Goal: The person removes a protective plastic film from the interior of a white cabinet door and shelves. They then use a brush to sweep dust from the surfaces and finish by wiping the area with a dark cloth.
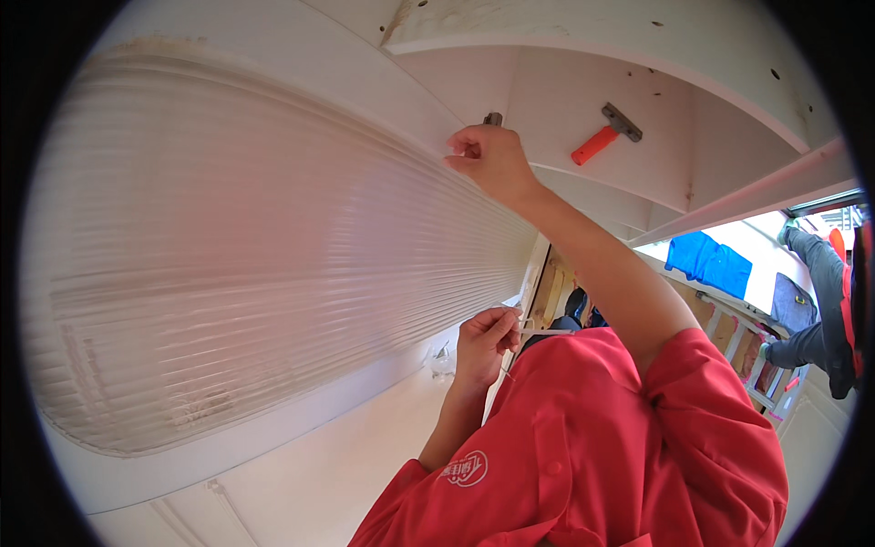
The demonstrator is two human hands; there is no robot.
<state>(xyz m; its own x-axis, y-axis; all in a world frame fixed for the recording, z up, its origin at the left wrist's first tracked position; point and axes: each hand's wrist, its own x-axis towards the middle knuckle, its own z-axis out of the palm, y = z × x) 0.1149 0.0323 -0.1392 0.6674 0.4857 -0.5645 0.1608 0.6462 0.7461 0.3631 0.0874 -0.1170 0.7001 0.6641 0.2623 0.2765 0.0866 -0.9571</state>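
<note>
My left hand [484, 342] is raised in front of my red shirt, its fingers pinched on a thin white cord or strip [547, 331]. A second thin end hangs below that hand. Higher up, my right hand [491, 158] reaches to the edge of a white shelf unit [588, 89], thumb and fingers curled with a gap between them. Just behind its knuckles a dark metal piece [493, 119] shows; whether the hand holds it is unclear. Both hands are beside a large, pale, slatted blind [273, 239], with brownish stains along its edges.
A scraper [605, 133] with a red handle lies on the shelf unit. A clear object [443, 362] rests on the ledge beneath the blind. At right are blue cloth [707, 263], an aluminium ladder [735, 338] and another person's legs [817, 287].
</note>
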